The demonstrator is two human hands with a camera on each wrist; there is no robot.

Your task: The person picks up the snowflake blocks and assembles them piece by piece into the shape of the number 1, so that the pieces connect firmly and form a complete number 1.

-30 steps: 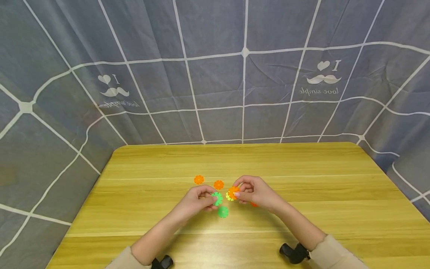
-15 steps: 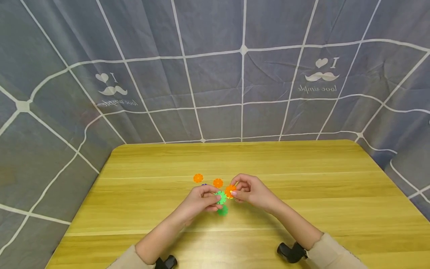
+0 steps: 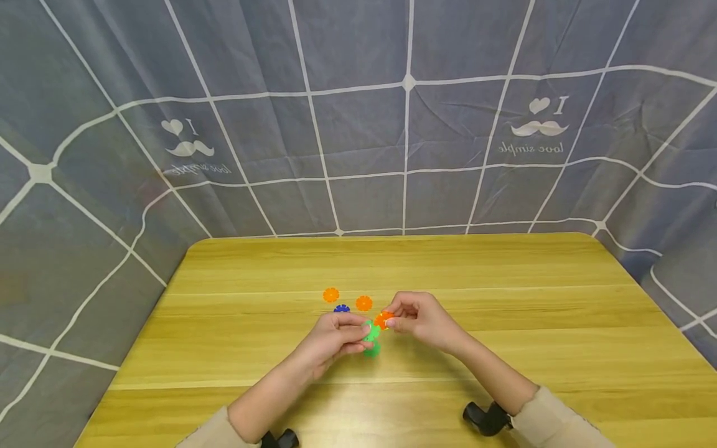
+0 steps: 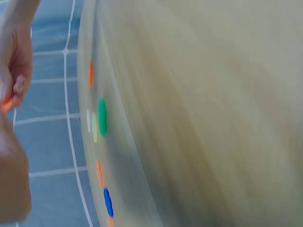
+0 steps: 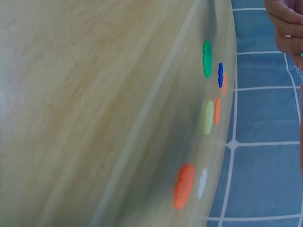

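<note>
In the head view, my left hand (image 3: 330, 339) pinches a green notched plastic disc (image 3: 371, 330) between thumb and fingers. My right hand (image 3: 422, 317) pinches an orange notched disc (image 3: 384, 320), tilted, its edge right at the green disc's edge. Both hands are held over the table. Another green disc (image 3: 372, 350) lies just below the left fingertips. Beyond the hands lie two orange discs, one farther left (image 3: 331, 295) and one nearer the middle (image 3: 364, 303), with a blue disc (image 3: 342, 308) partly behind my left hand. The left wrist view catches the right hand's orange disc (image 4: 6, 105).
The right wrist view also shows a pale yellow disc (image 5: 209, 118), a white disc (image 5: 202, 183) and a red-orange disc (image 5: 183, 187) on the wooden table (image 3: 448, 267). A grey curtain (image 3: 358, 137) with white lines hangs behind the table's far edge.
My hands have come together: the left moved slightly right, and the orange disc moved left and tilted against the green one's edge. The blue disc has come into sight beside the left hand.
</note>
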